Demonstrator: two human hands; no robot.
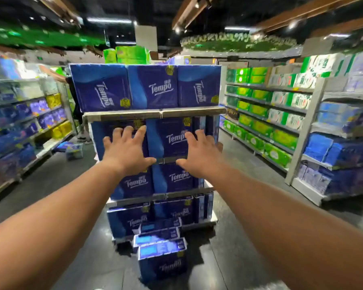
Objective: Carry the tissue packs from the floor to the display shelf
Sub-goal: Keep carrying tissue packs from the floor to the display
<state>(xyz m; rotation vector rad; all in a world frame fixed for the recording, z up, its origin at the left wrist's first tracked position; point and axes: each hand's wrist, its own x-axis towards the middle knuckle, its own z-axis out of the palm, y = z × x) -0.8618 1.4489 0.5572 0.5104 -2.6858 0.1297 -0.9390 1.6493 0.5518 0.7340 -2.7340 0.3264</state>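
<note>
Two bare arms reach forward toward a tall freestanding display shelf (153, 114) with grey metal ledges, stocked on every tier with dark blue plastic-wrapped Tempo tissue packs. The left hand (125, 150) lies flat with fingers spread against the blue pack on the second tier (105, 139). The right hand (200, 152), fingers also spread and straight, presses on the neighbouring blue pack (168, 139) on that tier. A short stack of blue tissue packs (161, 250) sits on the dark floor at the foot of the shelf. Aisle shelving with green packs (260, 114) lines the right side.
</note>
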